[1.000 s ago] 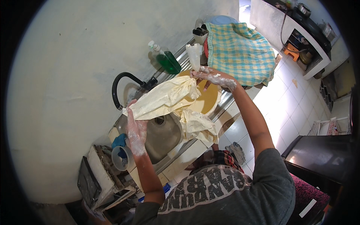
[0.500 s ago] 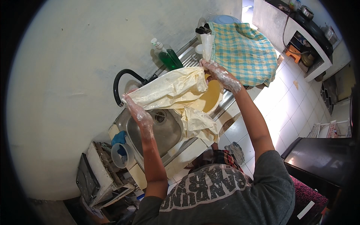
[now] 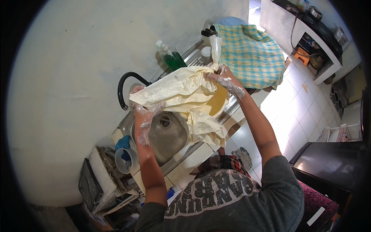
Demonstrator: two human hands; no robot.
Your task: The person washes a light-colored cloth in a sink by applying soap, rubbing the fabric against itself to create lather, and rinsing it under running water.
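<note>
A crinkled, cream-coloured sheet (image 3: 174, 87), wet-looking and with the sheen of plastic, is stretched between my hands above the sink. My left hand (image 3: 145, 111) is under its left end and holds it there, thumb along the lower edge; most of the fingers are hidden. My right hand (image 3: 227, 80) grips the other end where it is bunched, with a narrow, pale tail standing up past the fist. Both hands and wrists are smeared with white suds or paste. Partly covered by the sheet, a yellow basin (image 3: 217, 104) sits beneath; a loose fold hangs over its near side.
The steel sink (image 3: 170, 145) lies below my left hand, with a black curved tap (image 3: 120, 91) behind. A green soap bottle (image 3: 170, 58) stands by the wall. A checked cloth (image 3: 251, 58) covers the counter's far right. A clear tub (image 3: 124, 160) sits at left.
My left hand has turned and slid under the sheet's left end, its thumb now swung to the right. My right hand has shifted slightly right, and the pale tail now rises above its grip.
</note>
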